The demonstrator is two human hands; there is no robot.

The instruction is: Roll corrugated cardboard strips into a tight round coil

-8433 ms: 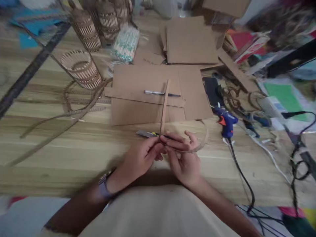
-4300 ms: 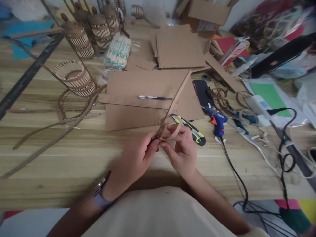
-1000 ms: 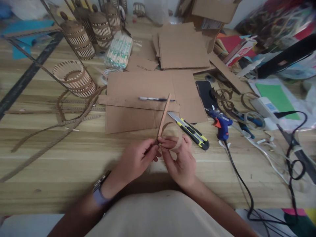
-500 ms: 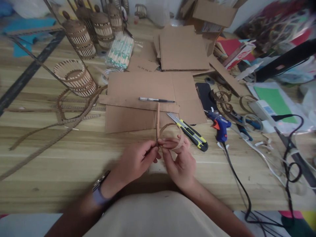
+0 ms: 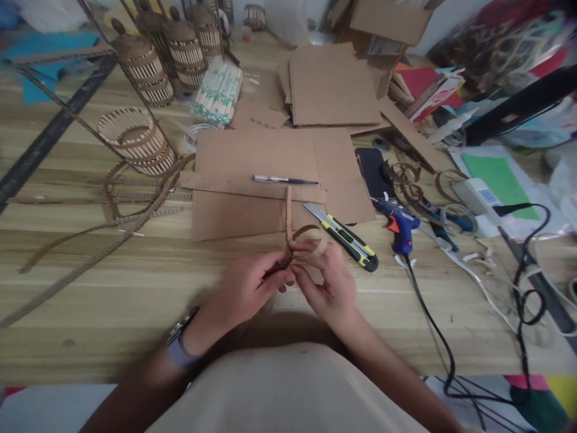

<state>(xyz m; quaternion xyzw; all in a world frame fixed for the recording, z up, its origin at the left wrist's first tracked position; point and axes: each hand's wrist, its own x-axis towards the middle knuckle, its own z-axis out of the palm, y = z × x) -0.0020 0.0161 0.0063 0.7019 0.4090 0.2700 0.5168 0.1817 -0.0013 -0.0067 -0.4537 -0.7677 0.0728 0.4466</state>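
Both hands meet over the wooden table (image 5: 112,288) near its front edge, working a narrow cardboard strip (image 5: 288,213). My left hand (image 5: 246,288) pinches the strip's lower end between thumb and fingers. My right hand (image 5: 331,282) is closed on the part of the strip that curls into a small loop; its free end stands up over the flat cardboard sheets (image 5: 252,162). A yellow-and-black utility knife (image 5: 345,236) lies just right of my right hand. A pen (image 5: 283,180) rests on the sheets.
A blue glue gun (image 5: 399,225) with a black cord lies at the right among cables and cardboard rings. Stick-and-cardboard baskets (image 5: 135,139) and long corrugated strips (image 5: 99,240) sit at the left. More cardboard, boxes and coloured paper crowd the back.
The strip's loop has grown smaller and tighter between my hands. The free end now stands upright instead of leaning right. The knife was laid on the table earlier.
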